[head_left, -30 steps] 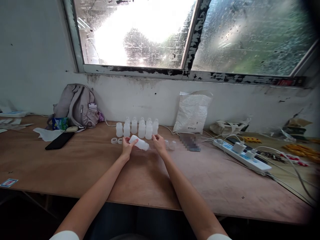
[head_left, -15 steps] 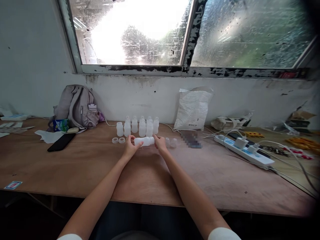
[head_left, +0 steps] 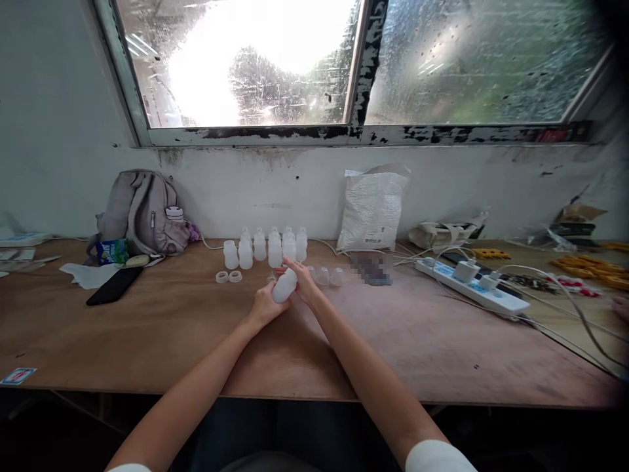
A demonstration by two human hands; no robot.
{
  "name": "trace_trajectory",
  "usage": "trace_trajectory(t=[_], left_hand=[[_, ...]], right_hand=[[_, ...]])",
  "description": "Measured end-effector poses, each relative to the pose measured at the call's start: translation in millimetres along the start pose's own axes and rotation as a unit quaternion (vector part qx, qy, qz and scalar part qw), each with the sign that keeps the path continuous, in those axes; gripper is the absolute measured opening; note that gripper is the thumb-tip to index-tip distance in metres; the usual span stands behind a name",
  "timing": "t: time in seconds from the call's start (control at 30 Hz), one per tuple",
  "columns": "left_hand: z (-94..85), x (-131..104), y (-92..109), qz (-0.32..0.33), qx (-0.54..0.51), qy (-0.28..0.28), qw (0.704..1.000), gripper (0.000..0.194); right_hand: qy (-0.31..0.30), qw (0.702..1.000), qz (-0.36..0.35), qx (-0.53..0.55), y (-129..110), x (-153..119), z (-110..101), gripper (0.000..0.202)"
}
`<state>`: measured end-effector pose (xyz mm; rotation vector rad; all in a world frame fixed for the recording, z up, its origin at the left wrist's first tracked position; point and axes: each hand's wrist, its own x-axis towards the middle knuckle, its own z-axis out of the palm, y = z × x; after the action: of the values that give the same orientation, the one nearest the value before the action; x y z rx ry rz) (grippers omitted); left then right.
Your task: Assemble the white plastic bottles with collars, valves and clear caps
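A translucent white bottle [head_left: 284, 287] is tilted with its base toward me, above the middle of the table. My left hand [head_left: 266, 305] is wrapped round its body from the left. On the far end of the bottle my right hand [head_left: 303, 283] is closed, its fingertips partly hidden. Several white bottles [head_left: 245, 254] stand upright in a group behind the hands. Two white rings [head_left: 222, 277] lie in front of the group at left. Clear caps [head_left: 337, 277] sit to the right of my right hand.
A backpack [head_left: 142, 213], a black phone [head_left: 114, 286] and white tissue [head_left: 88, 275] are at left. A white plastic bag [head_left: 373, 210] leans on the wall. A power strip [head_left: 472, 288] with cables lies at right, by yellow parts [head_left: 590, 270].
The bottle has turned from lying sideways between my hands to pointing its base at me. Both hands have come closer together and slightly nearer me. The view has shifted a little.
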<state>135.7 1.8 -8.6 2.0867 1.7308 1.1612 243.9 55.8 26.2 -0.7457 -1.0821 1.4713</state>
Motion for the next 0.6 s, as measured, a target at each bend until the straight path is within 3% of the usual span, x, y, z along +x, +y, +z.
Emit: trace_trajectory(t=[0.1,0.23,0.4,0.6], left_hand=[[-1.4,-2,5,-0.012,0.007,0.021,1.000,0.035],[-2.0,-4,11,-0.029,-0.016,0.037,0.999,0.035],[-5.6,-2,14,-0.074,-0.141,-0.022,0.987,0.021],[-5.8,1,11,-0.143,-0.275,-0.088,0.947,0.016]], right_hand=[[-0.030,0.999,-0.004,0.025,-2,-5,4,0.030],[-0.012,0.999,-0.010,0.044,0,-3,5,0.022],[0.010,0.998,-0.002,0.059,2,-1,3,0.014],[0.003,0.997,0.020,0.069,3,-1,0,0.012]])
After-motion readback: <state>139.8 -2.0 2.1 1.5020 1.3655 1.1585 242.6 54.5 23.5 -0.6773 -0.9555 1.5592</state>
